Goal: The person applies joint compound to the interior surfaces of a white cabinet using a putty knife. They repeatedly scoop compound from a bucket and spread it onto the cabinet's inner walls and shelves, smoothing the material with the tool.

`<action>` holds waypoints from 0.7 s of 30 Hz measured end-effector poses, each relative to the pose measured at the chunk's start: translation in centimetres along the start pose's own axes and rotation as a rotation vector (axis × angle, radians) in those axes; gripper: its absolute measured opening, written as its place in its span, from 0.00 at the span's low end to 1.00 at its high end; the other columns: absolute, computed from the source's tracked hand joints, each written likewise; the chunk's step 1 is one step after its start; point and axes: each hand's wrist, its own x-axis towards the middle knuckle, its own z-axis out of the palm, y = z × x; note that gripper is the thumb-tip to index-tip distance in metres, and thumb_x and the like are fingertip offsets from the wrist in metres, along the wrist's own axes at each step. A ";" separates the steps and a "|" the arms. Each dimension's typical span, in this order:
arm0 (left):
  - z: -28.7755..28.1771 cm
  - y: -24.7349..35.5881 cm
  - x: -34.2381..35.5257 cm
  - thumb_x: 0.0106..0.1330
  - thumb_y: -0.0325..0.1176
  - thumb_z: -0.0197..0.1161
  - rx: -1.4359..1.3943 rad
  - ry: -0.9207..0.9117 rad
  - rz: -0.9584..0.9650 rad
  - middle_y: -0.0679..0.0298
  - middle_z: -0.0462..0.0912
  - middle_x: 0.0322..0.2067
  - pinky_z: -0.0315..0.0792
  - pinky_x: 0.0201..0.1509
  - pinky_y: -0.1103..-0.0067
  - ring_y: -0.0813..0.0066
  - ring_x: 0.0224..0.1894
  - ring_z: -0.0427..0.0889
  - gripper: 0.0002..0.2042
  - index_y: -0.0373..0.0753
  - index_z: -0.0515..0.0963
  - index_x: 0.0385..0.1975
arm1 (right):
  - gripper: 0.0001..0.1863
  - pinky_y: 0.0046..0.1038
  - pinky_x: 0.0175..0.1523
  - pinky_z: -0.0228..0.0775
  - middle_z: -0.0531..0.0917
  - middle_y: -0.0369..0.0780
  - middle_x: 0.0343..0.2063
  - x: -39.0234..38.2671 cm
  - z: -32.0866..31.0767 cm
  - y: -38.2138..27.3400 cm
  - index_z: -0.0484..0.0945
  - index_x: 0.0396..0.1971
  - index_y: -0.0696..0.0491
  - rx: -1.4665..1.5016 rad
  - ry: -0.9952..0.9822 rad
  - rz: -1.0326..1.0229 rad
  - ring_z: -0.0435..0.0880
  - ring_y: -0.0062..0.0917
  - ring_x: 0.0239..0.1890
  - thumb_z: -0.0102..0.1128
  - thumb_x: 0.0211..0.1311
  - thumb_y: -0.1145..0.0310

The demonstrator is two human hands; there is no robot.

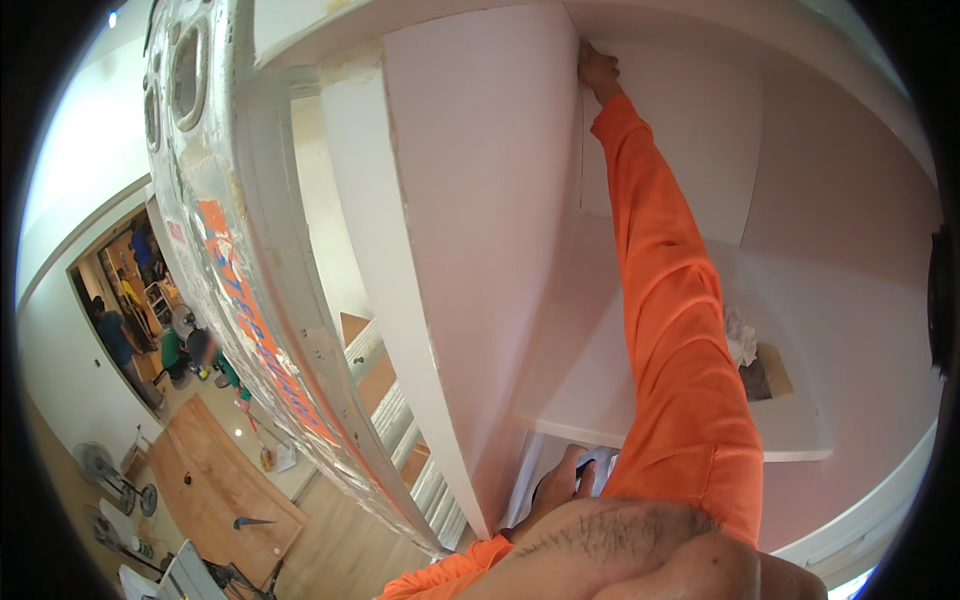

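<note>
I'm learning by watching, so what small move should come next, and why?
Probably slide the right hand slowly down the corner seam: the hand is at the top of the corner, and the seam runs on below it toward the shelf. I can't tell whether the hand holds anything.

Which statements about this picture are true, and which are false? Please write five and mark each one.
1. The right hand is raised beside a white panel. True.
2. The left hand is higher than the right hand. False: the left hand is lower in the picture.
3. The ladder stands left of the raised arm. True.
4. The sleeve on this arm is green. False: it is orange.
5. A fan stands at the lower left. True.
</note>
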 end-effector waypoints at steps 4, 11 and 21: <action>0.2 -0.6 -0.1 0.73 0.39 0.51 0.003 0.010 0.071 0.41 0.79 0.34 0.71 0.37 0.58 0.41 0.36 0.80 0.13 0.38 0.64 0.48 | 0.33 0.56 0.67 0.47 0.48 0.52 0.69 1.4 -0.3 0.8 0.49 0.72 0.35 -0.051 -0.206 -0.111 0.50 0.55 0.67 0.42 0.68 0.51; 0.5 -0.4 0.0 0.72 0.39 0.52 -0.056 -0.111 -0.009 0.40 0.79 0.36 0.72 0.40 0.61 0.43 0.39 0.80 0.14 0.38 0.63 0.48 | 0.34 0.52 0.70 0.44 0.48 0.49 0.70 3.6 1.8 3.2 0.41 0.73 0.38 -0.036 -0.240 -0.073 0.50 0.55 0.69 0.35 0.71 0.48; -0.1 1.2 -0.3 0.72 0.37 0.53 -0.088 -0.116 -0.036 0.40 0.79 0.37 0.72 0.40 0.60 0.40 0.40 0.80 0.13 0.38 0.63 0.49 | 0.28 0.50 0.64 0.60 0.66 0.49 0.62 0.4 -1.5 4.0 0.57 0.68 0.46 -0.239 -0.105 -0.341 0.67 0.49 0.62 0.41 0.69 0.61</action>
